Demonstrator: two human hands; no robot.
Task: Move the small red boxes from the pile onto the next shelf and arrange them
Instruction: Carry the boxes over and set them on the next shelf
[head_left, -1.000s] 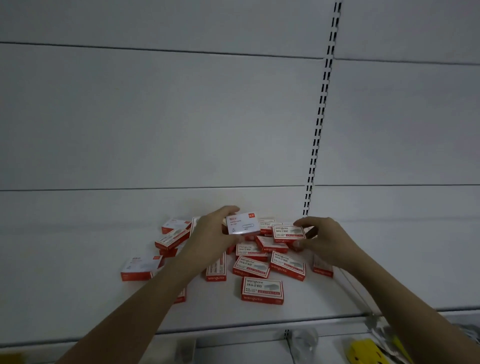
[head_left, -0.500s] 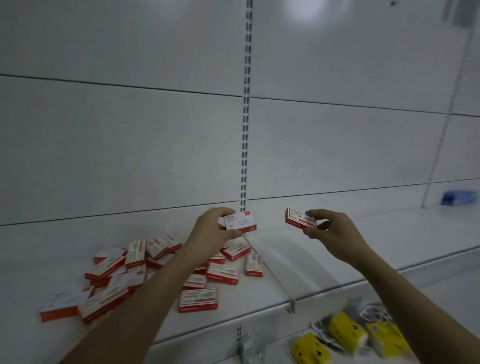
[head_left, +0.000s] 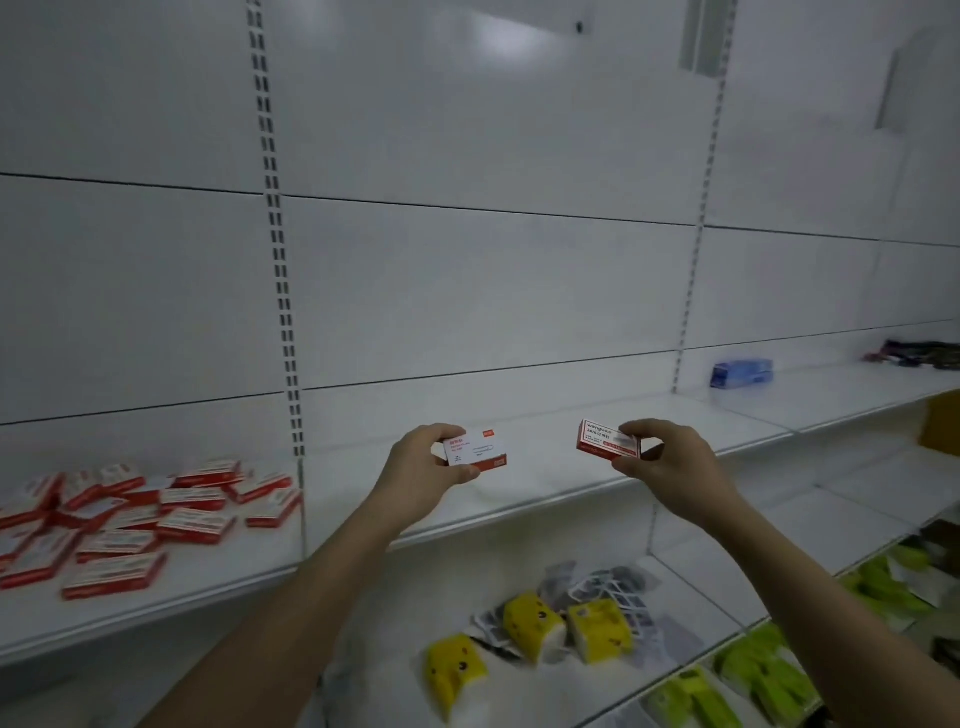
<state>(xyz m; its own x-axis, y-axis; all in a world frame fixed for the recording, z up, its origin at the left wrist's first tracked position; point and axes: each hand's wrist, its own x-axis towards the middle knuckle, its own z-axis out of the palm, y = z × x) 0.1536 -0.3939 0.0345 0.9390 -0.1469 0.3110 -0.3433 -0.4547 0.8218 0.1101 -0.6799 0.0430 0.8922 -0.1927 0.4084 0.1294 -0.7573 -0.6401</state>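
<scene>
A pile of small red and white boxes (head_left: 140, 514) lies scattered on the left shelf section (head_left: 218, 577). My left hand (head_left: 421, 473) grips one small red box (head_left: 477, 449), white face up, above the middle shelf section (head_left: 545, 467). My right hand (head_left: 670, 467) pinches a second small red box (head_left: 605, 442) by its right end, also over that middle shelf. Both boxes hang in the air, a little apart from each other, clear of the shelf surface.
A slotted upright (head_left: 283, 312) separates the pile's section from the middle one. A blue pack (head_left: 742, 372) and dark items (head_left: 919, 353) sit on the far right shelf. Yellow packs (head_left: 530, 629) and green packs (head_left: 769, 670) lie on lower shelves.
Both hands lifted a box each from the pile and carried them right, past the upright, over the middle shelf. The view has swung right, leaving the pile at the left edge.
</scene>
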